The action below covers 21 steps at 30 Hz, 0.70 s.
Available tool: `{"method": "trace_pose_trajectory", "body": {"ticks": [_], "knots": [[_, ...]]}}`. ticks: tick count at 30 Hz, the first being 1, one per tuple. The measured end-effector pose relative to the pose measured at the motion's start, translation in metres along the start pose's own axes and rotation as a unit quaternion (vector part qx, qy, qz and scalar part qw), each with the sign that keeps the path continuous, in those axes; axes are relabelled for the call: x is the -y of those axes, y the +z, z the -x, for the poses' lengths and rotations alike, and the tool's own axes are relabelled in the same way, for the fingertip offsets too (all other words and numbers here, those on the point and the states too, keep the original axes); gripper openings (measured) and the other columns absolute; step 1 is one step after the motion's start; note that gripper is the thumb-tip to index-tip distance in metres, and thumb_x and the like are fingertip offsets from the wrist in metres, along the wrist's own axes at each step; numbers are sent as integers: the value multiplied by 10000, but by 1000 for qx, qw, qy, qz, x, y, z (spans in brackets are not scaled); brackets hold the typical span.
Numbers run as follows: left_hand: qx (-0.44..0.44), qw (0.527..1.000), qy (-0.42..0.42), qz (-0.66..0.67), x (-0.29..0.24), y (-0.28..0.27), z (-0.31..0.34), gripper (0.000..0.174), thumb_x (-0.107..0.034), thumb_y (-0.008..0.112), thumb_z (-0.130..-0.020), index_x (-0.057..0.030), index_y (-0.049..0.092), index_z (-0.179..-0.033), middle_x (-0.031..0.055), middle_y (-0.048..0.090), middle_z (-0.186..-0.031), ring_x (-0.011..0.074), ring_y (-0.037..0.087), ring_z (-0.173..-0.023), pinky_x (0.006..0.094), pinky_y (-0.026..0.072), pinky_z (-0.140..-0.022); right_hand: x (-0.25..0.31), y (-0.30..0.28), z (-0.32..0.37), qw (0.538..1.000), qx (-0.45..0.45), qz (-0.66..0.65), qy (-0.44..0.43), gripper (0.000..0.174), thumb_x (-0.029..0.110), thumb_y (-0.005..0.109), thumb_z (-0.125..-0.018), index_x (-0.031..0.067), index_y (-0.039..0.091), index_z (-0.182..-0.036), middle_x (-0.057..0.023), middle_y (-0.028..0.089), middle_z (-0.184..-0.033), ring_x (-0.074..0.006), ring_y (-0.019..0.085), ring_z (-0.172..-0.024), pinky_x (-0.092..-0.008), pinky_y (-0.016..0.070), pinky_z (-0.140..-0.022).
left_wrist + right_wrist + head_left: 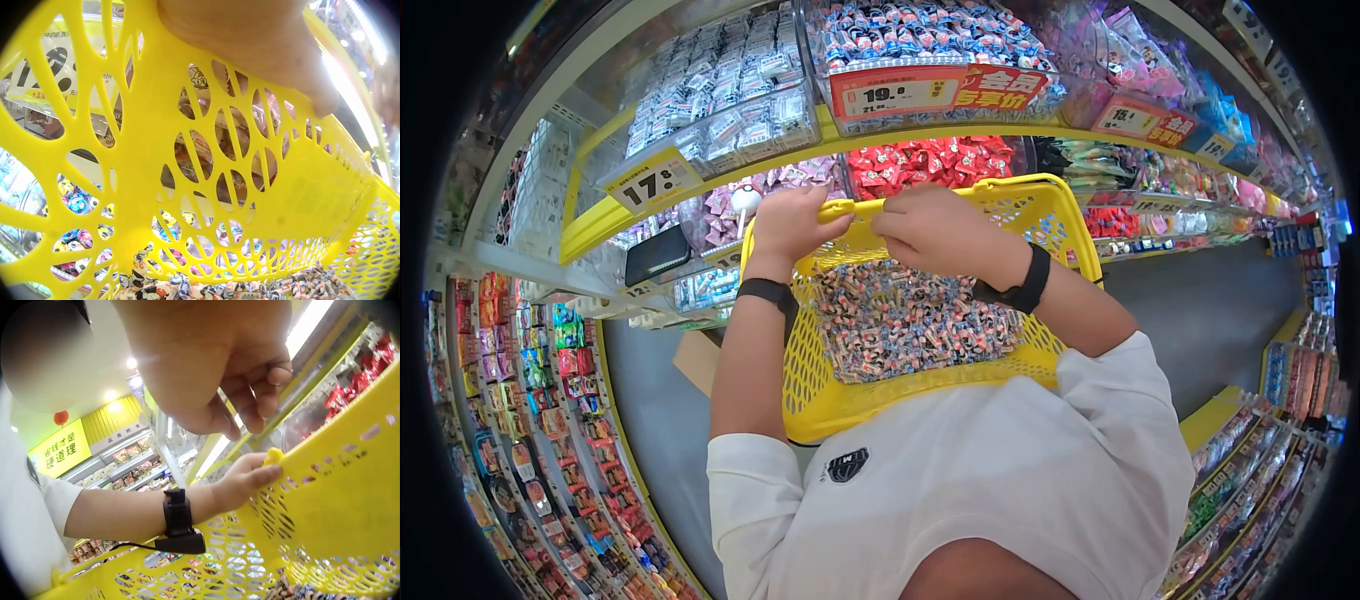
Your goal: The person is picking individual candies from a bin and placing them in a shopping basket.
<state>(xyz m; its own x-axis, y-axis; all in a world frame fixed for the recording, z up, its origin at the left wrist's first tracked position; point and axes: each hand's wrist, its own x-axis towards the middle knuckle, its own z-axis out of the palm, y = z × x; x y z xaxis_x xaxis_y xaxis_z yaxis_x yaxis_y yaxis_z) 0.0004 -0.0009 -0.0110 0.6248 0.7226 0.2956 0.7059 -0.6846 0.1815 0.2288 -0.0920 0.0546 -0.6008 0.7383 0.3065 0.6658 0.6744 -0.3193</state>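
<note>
A yellow perforated shopping basket (1072, 215) stands against the person's front, its bottom covered with small wrapped candies (920, 325). The left hand (795, 228) grips the basket's far rim near the left corner, thumb along the inside; the right wrist view shows this left hand (240, 482) at a small yellow knob on the rim. Over the same rim, further right, hovers the right hand (940, 232). In the right wrist view its fingers (250, 409) hang loosely curled with nothing between them.
Shelf bins of wrapped candy line the front, with red packets (925, 165) just beyond the basket. A price tag (655, 182) and a dark flat device (658, 255) sit at the left. Packed snack shelves (540, 400) flank the grey floor (650, 390).
</note>
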Motion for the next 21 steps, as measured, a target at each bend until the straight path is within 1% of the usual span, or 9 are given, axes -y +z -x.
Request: {"method": "trace_pose_trajectory", "body": {"ticks": [1,4,7,10,13,16,19,21], "knots": [[-2,1000,2,-2,0,1,0,453,-517,716,-759,-80,596,-745,133,618,-702,337,622,-672,461,486,-611,-3,13,5,999,45,-5,25,121,189,611,-805,76,638,-839,-112,629,-746,-312,641,-733,-471,484,-644],[-4,1000,6,-4,1,1,0,448,-514,712,-764,-81,598,-744,133,617,-701,337,620,-670,461,484,-610,-20,68,29,985,130,-70,87,169,223,577,-830,71,649,-849,-143,633,-728,-345,645,-746,-497,493,-671],[-2,1000,7,-9,0,-1,0,454,-524,702,-765,-81,605,-750,122,621,-700,327,623,-667,453,489,-613,-29,104,53,951,254,-98,144,183,228,584,-816,66,660,-857,-152,650,-773,-369,646,-762,-500,501,-690],[-3,1000,10,-22,0,-1,0,473,-545,688,-760,-78,612,-762,101,629,-700,308,633,-663,434,500,-621,-28,125,72,918,360,-89,141,201,235,606,-813,63,671,-897,-157,665,-826,-387,644,-790,-516,501,-708],[-3,1000,11,-24,1,0,0,476,-546,687,-761,-76,613,-766,101,627,-700,307,632,-665,432,500,-628,-26,149,91,884,439,-115,110,239,243,630,-821,70,670,-980,-161,674,-930,-384,641,-880,-518,505,-739],[-3,1000,11,-22,1,1,0,480,-547,684,-764,-73,611,-764,101,625,-700,306,629,-664,429,498,-632,-13,154,110,910,380,-151,64,285,240,667,-815,77,651,-1049,-150,666,-1007,-370,625,-955,-513,509,-773],[0,1000,9,-20,2,1,1,483,-549,682,-767,-71,608,-760,102,624,-698,306,627,-663,426,496,-631,-6,158,114,908,381,-153,84,326,227,698,-788,71,632,-1066,-138,655,-1022,-364,610,-986,-504,512,-798],[-3,1000,9,-17,1,1,1,486,-551,681,-768,-71,606,-755,103,622,-695,305,626,-661,426,495,-629,-10,166,115,909,376,-168,65,303,210,707,-772,70,638,-1031,-132,656,-992,-363,608,-983,-504,511,-789]]}}
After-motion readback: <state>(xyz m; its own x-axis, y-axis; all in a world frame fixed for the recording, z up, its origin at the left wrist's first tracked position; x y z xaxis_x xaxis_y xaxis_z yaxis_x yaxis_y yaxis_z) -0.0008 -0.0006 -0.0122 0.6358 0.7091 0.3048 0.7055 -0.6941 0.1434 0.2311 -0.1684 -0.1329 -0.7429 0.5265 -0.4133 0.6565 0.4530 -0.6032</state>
